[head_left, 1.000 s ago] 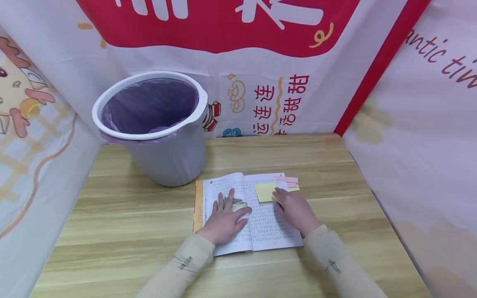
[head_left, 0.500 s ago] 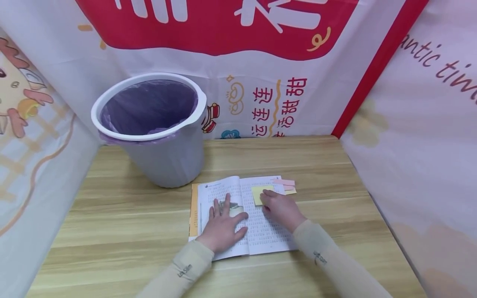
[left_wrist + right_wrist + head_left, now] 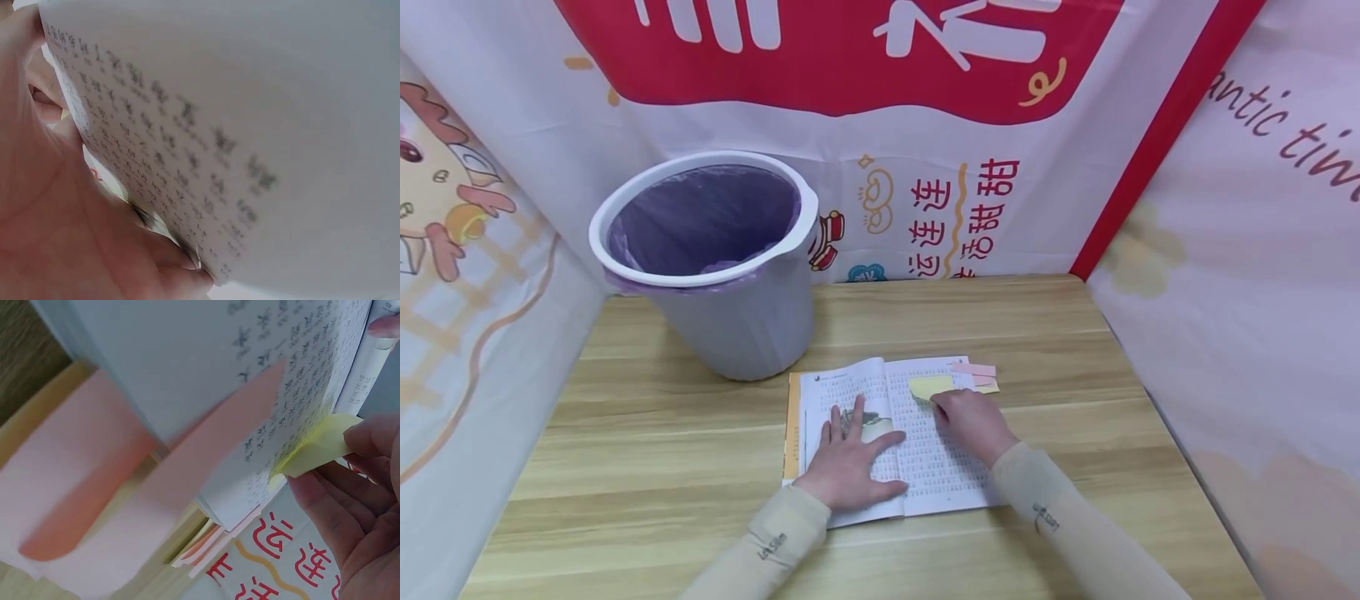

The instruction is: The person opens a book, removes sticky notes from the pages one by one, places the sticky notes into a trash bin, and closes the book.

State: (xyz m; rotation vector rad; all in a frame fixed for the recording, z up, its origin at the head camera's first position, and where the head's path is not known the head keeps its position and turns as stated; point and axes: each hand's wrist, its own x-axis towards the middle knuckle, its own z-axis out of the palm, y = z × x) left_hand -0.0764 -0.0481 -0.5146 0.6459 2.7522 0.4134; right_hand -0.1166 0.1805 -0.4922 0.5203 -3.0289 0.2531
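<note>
An open book (image 3: 928,467) lies on the wooden table, pages of small print facing up. My left hand (image 3: 846,471) rests on the left page with its fingers spread; the left wrist view shows its palm (image 3: 56,206) against the printed paper. On the upper part of the right page is a yellow sticky note (image 3: 928,386). My right hand (image 3: 972,421) pinches the note's lower edge between thumb and finger. In the right wrist view the sticky note (image 3: 319,447) bends up from the page, its other edge against the paper.
Pink sticky tabs (image 3: 977,372) jut from the book's upper right edge, looming large as a pink strip (image 3: 206,450) in the right wrist view. A grey bin (image 3: 745,325) with a purple liner stands behind, to the left. Printed cloth walls (image 3: 880,133) border the table (image 3: 647,467).
My right hand has gone from the note's right side to its lower edge and lifted that edge off the page. My left hand stays on the left page, its thumb slightly further out.
</note>
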